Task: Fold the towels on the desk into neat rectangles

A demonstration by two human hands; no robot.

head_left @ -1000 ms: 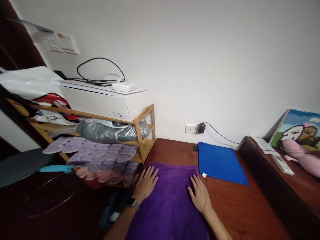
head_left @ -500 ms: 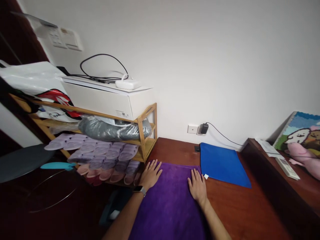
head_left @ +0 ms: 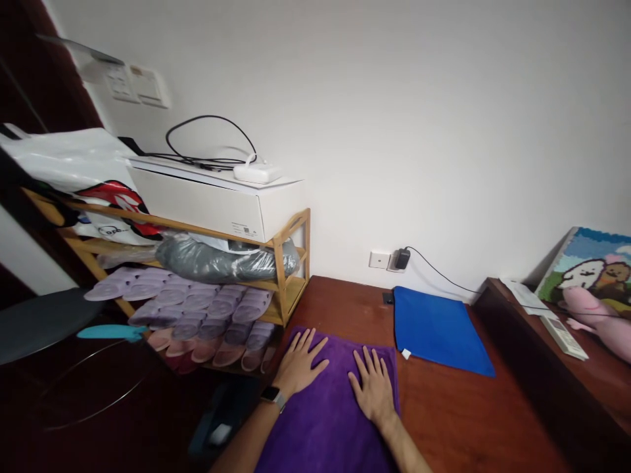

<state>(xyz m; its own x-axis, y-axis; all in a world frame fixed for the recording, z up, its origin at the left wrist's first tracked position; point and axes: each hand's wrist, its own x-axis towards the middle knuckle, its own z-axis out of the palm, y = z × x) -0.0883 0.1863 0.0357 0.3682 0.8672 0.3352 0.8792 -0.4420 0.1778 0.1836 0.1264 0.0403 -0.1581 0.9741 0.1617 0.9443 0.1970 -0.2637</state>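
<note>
A purple towel (head_left: 328, 420) lies spread on the reddish-brown wooden table (head_left: 444, 420). My left hand (head_left: 299, 364), with a watch (head_left: 274, 395) on its wrist, rests flat near the towel's far left corner, fingers spread. Flat on the right part of the same towel is my right hand (head_left: 373, 387), its fingers also apart. Neither hand grips anything. A blue cloth (head_left: 438, 328) lies flat to the right of the towel's far end, with a small white tag at its near left corner.
On the left stands a wooden rack (head_left: 282, 276) holding a white box (head_left: 207, 200), a plastic-wrapped grey bundle (head_left: 221, 257) and several slippers (head_left: 197, 299). A charger (head_left: 403, 258) is plugged into the wall. At the right, a raised ledge bears a remote (head_left: 563, 337) and a pink plush toy (head_left: 599, 315).
My right hand has moved left and slightly nearer to me over the towel. My left hand has shifted slightly nearer. The towel's far edge sits a little closer to me.
</note>
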